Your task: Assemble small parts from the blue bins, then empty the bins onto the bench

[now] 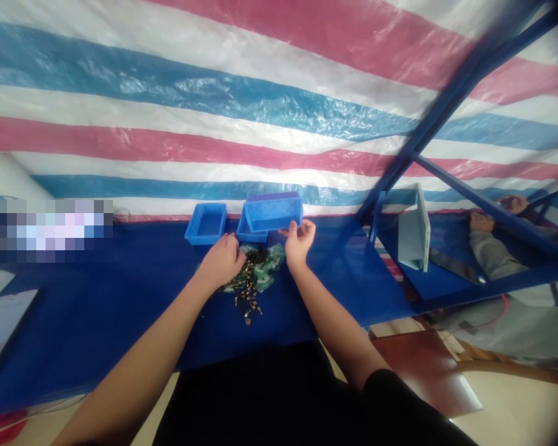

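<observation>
My right hand [299, 243] grips the lower right corner of a blue bin [274, 214], which is tilted with its inside facing me. Behind and below it, a second blue bin [252, 235] is partly hidden. A third blue bin [206, 224] stands upright to the left. My left hand [224, 260] rests at the left side of a heap of small brass-coloured and dark screw-like parts [247, 279], mixed with green-and-clear packets [266, 272]. Its fingers are curled at the heap; what they hold, if anything, is too small to make out.
Blue table [134, 279] extends both ways. A tablet-like device [7, 322] lies at the left. A blue metal frame [400, 164], a white upright panel [413, 232] and another person's hands [481, 223] are at the right. Striped sheeting [214, 93] hangs behind.
</observation>
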### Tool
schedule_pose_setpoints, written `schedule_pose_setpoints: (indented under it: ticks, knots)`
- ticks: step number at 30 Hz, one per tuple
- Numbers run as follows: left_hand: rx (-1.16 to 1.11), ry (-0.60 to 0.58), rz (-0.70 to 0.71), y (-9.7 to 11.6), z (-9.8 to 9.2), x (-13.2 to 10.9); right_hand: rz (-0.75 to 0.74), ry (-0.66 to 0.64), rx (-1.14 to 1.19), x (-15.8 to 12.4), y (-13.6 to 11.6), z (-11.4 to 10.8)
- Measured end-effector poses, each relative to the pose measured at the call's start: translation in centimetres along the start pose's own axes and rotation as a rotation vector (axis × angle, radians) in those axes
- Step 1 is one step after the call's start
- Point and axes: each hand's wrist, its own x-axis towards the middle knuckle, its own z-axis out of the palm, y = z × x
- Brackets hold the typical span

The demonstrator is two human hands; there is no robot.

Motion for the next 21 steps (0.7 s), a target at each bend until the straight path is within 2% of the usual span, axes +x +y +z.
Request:
schedule_pose_setpoints:
  ticks: [3,7,15,18,21]
  knots:
    - [0.093,-0.041,-0.07,0.5,1.4,0.7,0.008,-0.014,-0.036,-0.2,0.2,0.1]
    - [0.159,-0.003,-0.118,1.2,2.1,0.3,0.005,0.011,-0.113,0.4,0.3,-0.2]
    - [0.117,-0.077,-0.134,1.4,0.6,-0.6,-0.112,0.26,-0.392,4.7,-0.5,-3.3]
    - [0.045,-0.1,-0.142,0.8,0.2,-0.7,-0.084,0.268,-0.534,5.9,0.2,-4.7]
    - [-0.059,-0.075,-0.185,0.1,-0.4,-1.2,-0.037,0.204,-0.642,6.7,1.5,-5.6]
